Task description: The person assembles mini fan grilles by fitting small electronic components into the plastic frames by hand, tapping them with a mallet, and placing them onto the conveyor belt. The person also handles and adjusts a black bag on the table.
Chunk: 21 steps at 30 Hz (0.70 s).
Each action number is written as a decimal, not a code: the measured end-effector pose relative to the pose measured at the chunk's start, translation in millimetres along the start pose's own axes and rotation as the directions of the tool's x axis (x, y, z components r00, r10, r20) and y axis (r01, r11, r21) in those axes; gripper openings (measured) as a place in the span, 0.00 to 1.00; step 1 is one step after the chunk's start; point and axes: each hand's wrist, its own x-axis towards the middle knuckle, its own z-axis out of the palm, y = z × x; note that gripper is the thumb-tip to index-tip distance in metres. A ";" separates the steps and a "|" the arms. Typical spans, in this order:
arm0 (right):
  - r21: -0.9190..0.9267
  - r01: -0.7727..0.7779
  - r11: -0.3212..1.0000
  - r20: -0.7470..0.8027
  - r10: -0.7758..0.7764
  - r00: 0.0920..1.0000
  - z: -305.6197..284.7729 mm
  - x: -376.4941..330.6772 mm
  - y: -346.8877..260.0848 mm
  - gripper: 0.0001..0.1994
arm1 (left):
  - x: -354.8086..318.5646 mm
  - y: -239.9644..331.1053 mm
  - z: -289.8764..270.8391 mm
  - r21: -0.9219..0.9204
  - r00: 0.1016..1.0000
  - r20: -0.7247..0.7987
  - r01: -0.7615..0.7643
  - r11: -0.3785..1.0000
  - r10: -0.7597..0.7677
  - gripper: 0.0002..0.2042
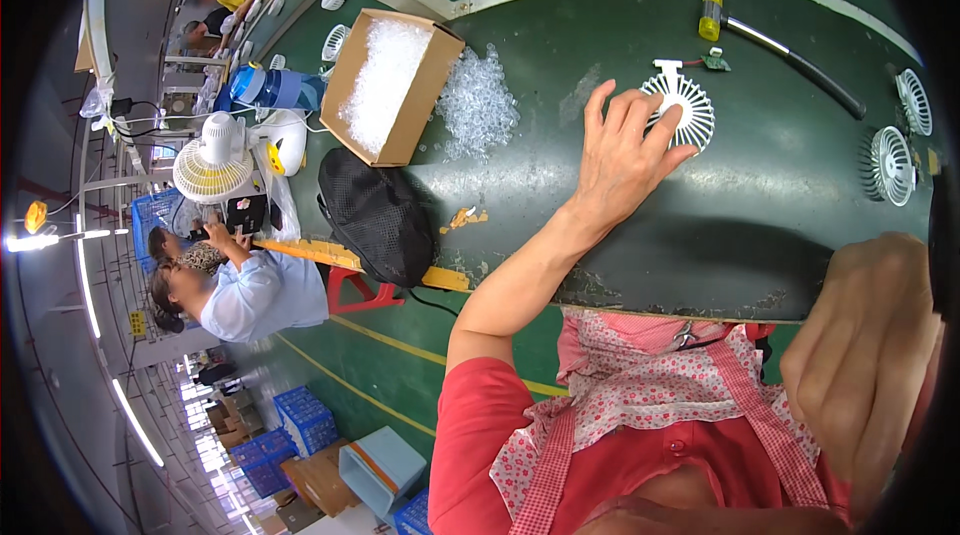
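Flat on the green tabletop lies a small white fan head (690,115) with radial ribs and a short neck. A red wire runs from the neck to a small green circuit board (716,62). My left hand (628,147) grips the fan from above, its index finger on the hub and thumb at the rim; the other fingers spread to the left. Close to the camera at the right, my right hand (855,365) shows its back with the fingers curled in. Whatever it holds, if anything, is hidden.
A hammer (780,53) with a yellow head lies beyond the fan. White fan cages (890,166) stand at the right edge. To the left are a cardboard box (415,100) of clear small pieces, a loose pile (478,105) and a black bag (375,215). A co-worker (260,295) sits farther left.
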 end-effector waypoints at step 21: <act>-0.174 -0.930 -0.324 -0.985 0.043 0.169 -21.7 -148.3 74.4 0.12 | -1.9 -138.9 -27.9 0.546 0.885 -0.241 0.462 0.699 -0.398 0.12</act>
